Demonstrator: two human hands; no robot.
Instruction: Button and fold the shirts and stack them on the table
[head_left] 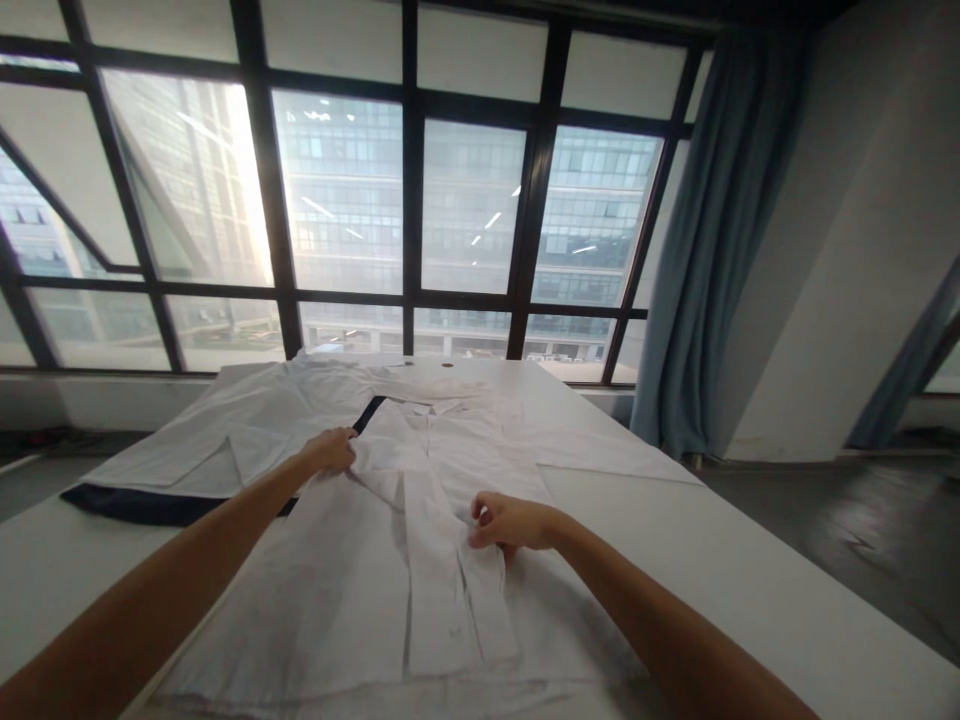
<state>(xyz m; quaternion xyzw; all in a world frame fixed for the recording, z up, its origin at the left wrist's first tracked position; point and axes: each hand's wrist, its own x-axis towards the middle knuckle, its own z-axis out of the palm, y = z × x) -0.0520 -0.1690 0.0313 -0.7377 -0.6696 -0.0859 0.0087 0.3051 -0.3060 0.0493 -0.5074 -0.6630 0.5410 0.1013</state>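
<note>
A white shirt (345, 560) lies spread on a white table, its collar at the far end and its hem towards me. My left hand (330, 452) is closed on the shirt's left side, near a dark navy strip. The front edge of the shirt is pinched between the fingers of my right hand (499, 522), where the placket is lifted and folded a little. One long white sleeve stretches out to the right across the table. Under and beyond the shirt lies more white cloth (262, 420) with a dark navy band (150, 505) along its near edge.
The white table (750, 570) runs away from me towards large black-framed windows (337, 190). Two small dark round spots (447, 365) show at its far end. A blue curtain (697, 260) and a pale pillar (817, 300) stand at the right. Grey floor lies on both sides.
</note>
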